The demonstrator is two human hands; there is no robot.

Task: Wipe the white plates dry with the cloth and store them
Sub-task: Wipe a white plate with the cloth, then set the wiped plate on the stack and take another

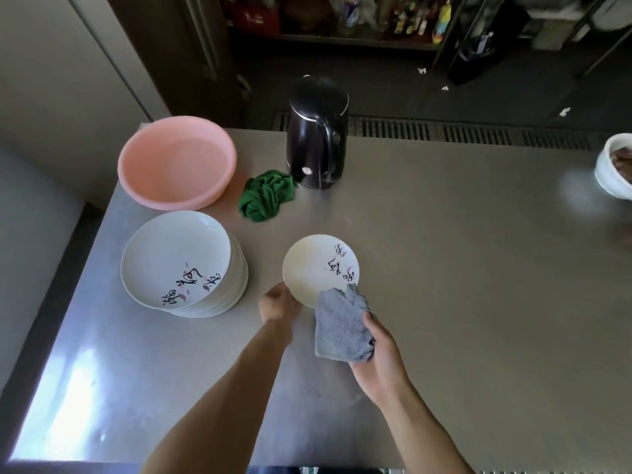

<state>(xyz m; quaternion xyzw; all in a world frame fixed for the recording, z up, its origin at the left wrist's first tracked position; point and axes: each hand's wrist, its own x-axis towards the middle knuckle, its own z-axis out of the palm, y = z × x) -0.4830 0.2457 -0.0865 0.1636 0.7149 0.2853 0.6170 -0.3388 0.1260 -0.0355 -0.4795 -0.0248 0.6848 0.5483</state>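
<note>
Left hand (278, 302) grips the near-left rim of one white plate (316, 268), fingers curled round the edge. The plate sits over the middle of the steel counter (444, 285), black calligraphy on its face; can't tell if it's lifted or resting. Right hand (374, 350) holds a grey cloth (340, 325), fingers wrapped round the bundle from below, thumb on top. The cloth's top corner overlaps the plate's near rim.

Stack of white plates (183, 265) stands to the left, well apart from the held plate, same calligraphy on the top one. Behind the stack, a pink basin (176, 162) near the counter's far-left corner. Crumpled green cloth (266, 195) lies between the basin and a black kettle (318, 142), touching the kettle's base. At the far right edge, a white bowl (612, 169) with something dark inside, partly cut off. Dark shelves with bottles (410, 15) stand beyond the counter.
</note>
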